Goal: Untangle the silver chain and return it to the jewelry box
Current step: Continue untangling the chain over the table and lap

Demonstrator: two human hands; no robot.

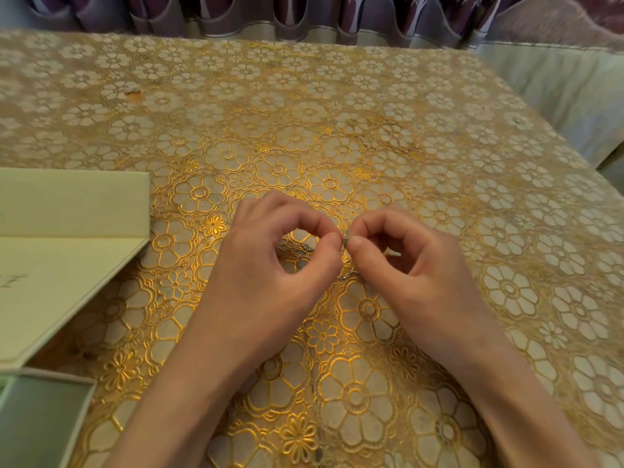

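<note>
A thin silver chain (345, 240) is pinched between the fingertips of both hands at the middle of the table. My left hand (270, 261) pinches it with thumb and forefinger from the left. My right hand (401, 261) pinches it from the right, fingertips almost touching the left ones. Short bits of chain hang below the pinch, at about the thumbs, and most of it is hidden by my fingers. The pale green jewelry box (40, 420) stands open at the lower left, its lid (67, 251) lying back on the table.
A gold floral tablecloth (337, 130) covers the table. Purple and grey curtains (304, 15) hang behind the far edge. A pale cushioned seat (567, 86) is at the right, beyond the table's edge.
</note>
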